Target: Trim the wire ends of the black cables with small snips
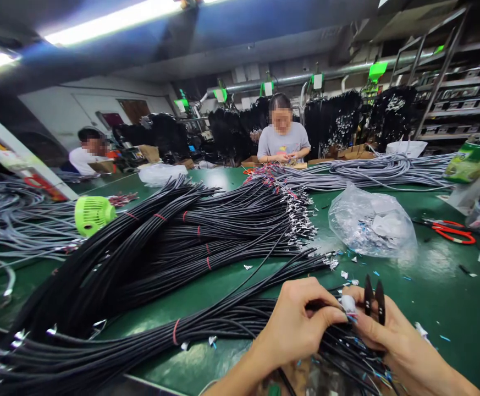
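Observation:
My left hand point(301, 324) is closed in a pinch on the end of a black cable point(223, 322) from the bundle lying across the green table point(450, 308). My right hand point(382, 330) is closed too; it holds small black snips point(374, 300), blades pointing up, and its fingertips meet the left hand's at a small white piece point(348, 303) on the cable end. Thin coloured wires fan out under both hands.
Big bundles of black cables point(182, 236) with red ties fill the middle and left. A clear plastic bag point(371, 223), red scissors point(454, 231), a green fan point(93, 214) and grey cables point(367, 170) lie around. Two people sit at the far side.

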The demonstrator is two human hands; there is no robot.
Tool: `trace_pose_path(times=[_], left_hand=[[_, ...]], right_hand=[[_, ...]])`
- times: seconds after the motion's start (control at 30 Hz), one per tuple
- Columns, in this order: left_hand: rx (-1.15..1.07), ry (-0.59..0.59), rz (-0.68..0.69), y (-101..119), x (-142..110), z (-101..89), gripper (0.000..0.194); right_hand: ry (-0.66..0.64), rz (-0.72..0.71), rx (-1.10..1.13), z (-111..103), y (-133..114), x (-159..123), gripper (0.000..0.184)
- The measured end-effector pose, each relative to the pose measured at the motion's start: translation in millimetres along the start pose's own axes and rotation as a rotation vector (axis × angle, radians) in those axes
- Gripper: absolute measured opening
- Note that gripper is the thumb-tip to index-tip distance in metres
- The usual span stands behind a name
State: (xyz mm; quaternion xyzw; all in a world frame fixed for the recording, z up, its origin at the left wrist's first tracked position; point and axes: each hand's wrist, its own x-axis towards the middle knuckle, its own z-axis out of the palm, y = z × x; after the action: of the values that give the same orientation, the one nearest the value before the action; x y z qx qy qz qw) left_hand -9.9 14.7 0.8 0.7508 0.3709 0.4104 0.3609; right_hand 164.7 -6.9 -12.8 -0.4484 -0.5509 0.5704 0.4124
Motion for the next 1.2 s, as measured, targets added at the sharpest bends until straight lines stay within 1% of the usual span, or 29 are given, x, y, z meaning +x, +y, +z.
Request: trace_pose_path(times=[0.03,0.07,0.13,0.17,0.2,0.27,0.3,0.33,0.4,0.47,0.5,0.57,0.6,0.63,0.67,0.77,0.83,0.93,1.0,1.13,1.2], left_hand=[[-0.023,0.021,-0.001,-0.4,0.4,0.1,0.004],[-0.034,0.043,0.000,-0.5,0.5,0.9,0.003],[-0.014,0.087,0.007,-0.6,-0.4,4.5,0.002],[0.010,0.110,0.010,-0.7,-1.2,7.0,0.002],[0.036,0.125,0.009,-1.1,-1.9,9.6,0.003],[0.075,0.130,-0.002,-2.5,-3.1,14.3,0.011],[0.086,0.119,-0.013,-3.4,-3.3,15.8,0.016],[0.092,0.100,-0.026,-4.3,-3.2,16.7,0.020],[0.084,0.041,-0.044,-5.6,-2.8,16.6,0.029],[0.050,-0.006,-0.053,-6.1,-2.3,15.1,0.035],[0.025,-0.011,-0.057,-6.0,-2.1,14.1,0.037],[-0.028,0.022,-0.070,-5.3,-2.1,12.4,0.039],[-0.050,0.053,-0.081,-4.8,-2.2,11.7,0.040],[-0.068,0.085,-0.092,-4.2,-2.3,11.1,0.040],[-0.080,0.116,-0.101,-3.4,-2.4,10.6,0.040],[-0.097,0.202,-0.102,-0.9,-2.6,9.9,0.037],[-0.108,0.247,-0.092,-0.1,-2.9,9.7,0.034],[-0.101,0.288,-0.074,-0.8,-3.5,9.8,0.027],[-0.085,0.297,-0.053,-1.4,-4.2,10.0,0.021],[-0.036,0.310,0.024,0.0,-6.0,10.1,0.013],[0.009,0.326,0.085,1.7,-6.7,10.0,0.012]], right_hand=[[-0.002,0.025,0.032,0.1,1.2,1.0,0.042],[0.011,0.019,0.036,-0.1,2.2,2.3,0.041],[0.064,-0.037,0.009,-0.5,3.2,5.4,0.038],[0.084,-0.041,0.013,-0.4,3.4,6.7,0.038],[0.085,-0.023,0.042,0.0,3.5,7.6,0.037],[0.034,0.031,0.112,1.7,3.5,7.6,0.036],[0.011,0.023,0.107,2.6,3.3,6.9,0.033],[0.004,-0.030,0.053,3.3,2.9,6.0,0.029],[0.044,-0.236,-0.185,2.1,1.3,4.3,0.021],[0.154,-0.436,-0.441,-3.9,-1.4,3.9,0.018],[0.247,-0.498,-0.521,-8.5,-3.0,4.3,0.016],[0.493,-0.524,-0.582,-18.4,-6.3,5.4,0.011],[0.611,-0.505,-0.586,-22.2,-7.7,5.8,0.011],[0.672,-0.467,-0.600,-24.3,-8.6,5.9,0.012],[0.608,-0.423,-0.619,-24.5,-8.8,5.6,0.015],[0.287,-0.354,-0.646,-15.7,-4.6,2.7,0.021],[0.208,-0.348,-0.669,-8.0,0.7,0.2,0.024],[0.184,-0.369,-0.710,-2.9,6.9,-3.1,0.025],[0.197,-0.390,-0.728,-3.3,8.1,-5.0,0.026],[0.265,-0.441,-0.755,-4.2,3.5,-7.3,0.025],[0.260,-0.466,-0.755,-3.4,-0.9,-7.5,0.024]])
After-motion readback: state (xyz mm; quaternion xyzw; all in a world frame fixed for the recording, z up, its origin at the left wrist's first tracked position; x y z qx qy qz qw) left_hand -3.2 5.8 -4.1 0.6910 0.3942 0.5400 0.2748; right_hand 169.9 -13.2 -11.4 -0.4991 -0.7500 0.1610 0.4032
